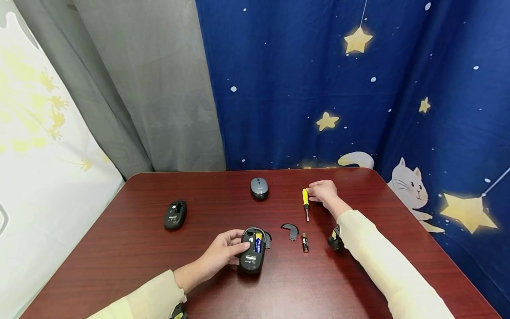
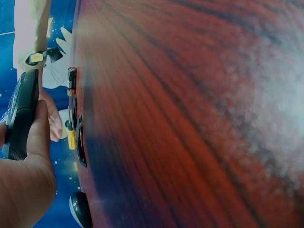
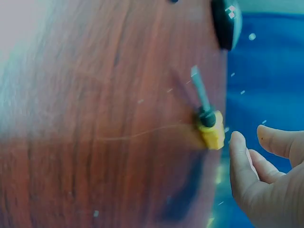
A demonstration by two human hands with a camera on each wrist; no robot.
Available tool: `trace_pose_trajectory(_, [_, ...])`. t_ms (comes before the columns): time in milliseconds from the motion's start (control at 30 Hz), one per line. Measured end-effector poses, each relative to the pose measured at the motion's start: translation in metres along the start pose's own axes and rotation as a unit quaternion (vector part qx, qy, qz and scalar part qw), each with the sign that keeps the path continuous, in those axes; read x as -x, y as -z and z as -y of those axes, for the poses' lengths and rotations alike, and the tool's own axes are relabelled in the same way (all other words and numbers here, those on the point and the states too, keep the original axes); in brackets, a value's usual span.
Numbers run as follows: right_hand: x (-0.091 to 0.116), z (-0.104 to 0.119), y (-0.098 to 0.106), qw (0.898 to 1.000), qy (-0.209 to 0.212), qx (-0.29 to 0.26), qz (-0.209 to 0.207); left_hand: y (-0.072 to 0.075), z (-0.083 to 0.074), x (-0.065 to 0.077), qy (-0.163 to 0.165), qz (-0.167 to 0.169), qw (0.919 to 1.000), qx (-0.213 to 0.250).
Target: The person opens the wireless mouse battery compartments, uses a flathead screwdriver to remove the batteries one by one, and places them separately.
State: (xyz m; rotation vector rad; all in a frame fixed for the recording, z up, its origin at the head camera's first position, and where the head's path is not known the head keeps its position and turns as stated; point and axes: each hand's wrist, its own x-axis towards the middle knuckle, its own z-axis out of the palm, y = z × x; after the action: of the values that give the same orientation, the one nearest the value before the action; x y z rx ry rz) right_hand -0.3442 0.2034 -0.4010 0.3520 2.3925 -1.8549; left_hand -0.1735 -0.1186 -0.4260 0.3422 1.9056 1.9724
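Observation:
My left hand (image 1: 220, 253) holds a black computer mouse (image 1: 251, 261), underside up, with the thumb across its edge. A blue and yellow battery (image 1: 258, 243) sits in the mouse's battery slot. Beside a small screwdriver (image 1: 305, 197) with a yellow handle is my right hand (image 1: 324, 192). In the right wrist view the thumb and fingers (image 3: 240, 161) stand apart with nothing between them, close to the handle's end. A curved black battery cover (image 1: 292, 231) and a dark battery (image 1: 304, 243) lie on the table between the hands.
Another black cover (image 1: 268, 240) partly shows behind the held mouse. A grey mouse (image 1: 259, 188) stands upright toward the table's back edge. On the left, a black mouse (image 1: 175, 215) lies underside up. Curtains (image 1: 287, 88) hang right behind the table (image 1: 119, 248).

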Motion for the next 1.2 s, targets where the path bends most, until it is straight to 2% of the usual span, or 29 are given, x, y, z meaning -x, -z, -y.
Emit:
trace_pose_trajectory(233, [0.027,0.012,-0.010,0.997,0.037,-0.020,0.071,-0.001,0.000,0.000,0.000,-0.004,1.0000,-0.002])
trace_pose_trajectory(433, [0.058,0.014,-0.027,0.981,0.091,-0.030,0.172,-0.001,0.000,0.000,0.001,-0.001,1.0000,0.002])
trace_pose_trajectory(600, [0.081,0.013,-0.039,0.958,0.137,-0.004,0.253,-0.001,0.001,-0.001,0.000,-0.002,1.0000,0.008])
trace_pose_trajectory(800, [0.099,0.011,-0.051,0.914,0.215,0.025,0.344,-0.002,0.002,-0.002,0.000,0.000,0.9999,0.013])
trace_pose_trajectory(967, [0.109,0.011,-0.059,0.880,0.269,0.065,0.385,-0.002,0.002,-0.002,0.005,0.002,0.9999,0.016])
trace_pose_trajectory(1200, [0.112,0.010,-0.067,0.857,0.288,0.089,0.418,-0.003,0.004,-0.002,0.007,0.004,0.9999,0.012])
